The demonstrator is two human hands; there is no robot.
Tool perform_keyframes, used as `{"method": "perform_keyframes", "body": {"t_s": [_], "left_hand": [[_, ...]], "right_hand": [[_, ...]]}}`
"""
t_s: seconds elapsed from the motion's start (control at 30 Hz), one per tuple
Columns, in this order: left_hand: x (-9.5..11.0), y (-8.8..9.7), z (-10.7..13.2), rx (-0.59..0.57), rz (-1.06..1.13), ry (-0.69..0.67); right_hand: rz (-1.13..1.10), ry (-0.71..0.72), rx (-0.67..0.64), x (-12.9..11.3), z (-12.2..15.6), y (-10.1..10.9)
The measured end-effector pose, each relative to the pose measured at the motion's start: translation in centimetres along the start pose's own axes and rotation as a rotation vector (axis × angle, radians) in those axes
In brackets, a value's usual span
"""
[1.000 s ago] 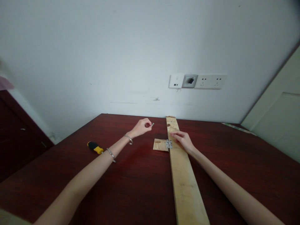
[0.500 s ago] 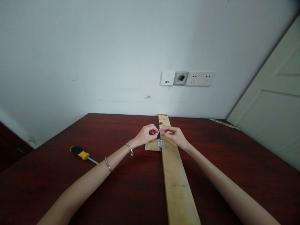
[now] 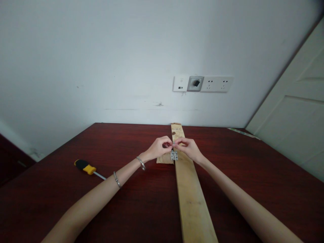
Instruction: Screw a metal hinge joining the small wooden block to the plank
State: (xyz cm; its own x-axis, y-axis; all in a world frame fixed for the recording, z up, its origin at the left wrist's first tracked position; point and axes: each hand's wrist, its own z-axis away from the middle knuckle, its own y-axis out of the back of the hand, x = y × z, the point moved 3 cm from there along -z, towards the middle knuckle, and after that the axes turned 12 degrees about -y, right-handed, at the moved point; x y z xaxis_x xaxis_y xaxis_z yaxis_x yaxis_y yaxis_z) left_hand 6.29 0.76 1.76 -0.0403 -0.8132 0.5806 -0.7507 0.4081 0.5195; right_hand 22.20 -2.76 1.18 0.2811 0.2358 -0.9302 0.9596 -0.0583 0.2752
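A long pale wooden plank (image 3: 189, 192) lies on the dark red table (image 3: 141, 209), running away from me toward the wall. A small wooden piece (image 3: 164, 158) sits against its left side, joined by a small silver hinge (image 3: 173, 155). My left hand (image 3: 158, 147) and my right hand (image 3: 188, 147) meet just above the hinge. Both are pinched on a tiny silver screw (image 3: 172, 144) between their fingertips.
A screwdriver with a black and yellow handle (image 3: 84, 166) lies on the table to the left of my left forearm. A row of wall sockets (image 3: 202, 84) is on the white wall behind. A white door (image 3: 293, 114) stands at the right.
My left hand carried the small screw rightward from the open table to the hinge. My right hand lifted off the plank and met it there. The view shifted slightly.
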Motion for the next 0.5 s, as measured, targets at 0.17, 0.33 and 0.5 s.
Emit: {"method": "perform_keyframes", "body": {"t_s": [0.17, 0.33, 0.5], "left_hand": [[-0.4, 0.7, 0.0, -0.084, -0.074, 0.049], [-2.2, 1.7, 0.9, -0.352, -0.262, 0.107], [-3.2, 0.2, 1.8, -0.509, -0.354, 0.12]], "right_hand": [[0.018, -0.018, 0.023, 0.7, -0.2, 0.3], [0.054, -0.039, 0.069, 2.1, -0.3, 0.4], [0.103, -0.018, 0.076, 3.0, 0.2, -0.1]]}}
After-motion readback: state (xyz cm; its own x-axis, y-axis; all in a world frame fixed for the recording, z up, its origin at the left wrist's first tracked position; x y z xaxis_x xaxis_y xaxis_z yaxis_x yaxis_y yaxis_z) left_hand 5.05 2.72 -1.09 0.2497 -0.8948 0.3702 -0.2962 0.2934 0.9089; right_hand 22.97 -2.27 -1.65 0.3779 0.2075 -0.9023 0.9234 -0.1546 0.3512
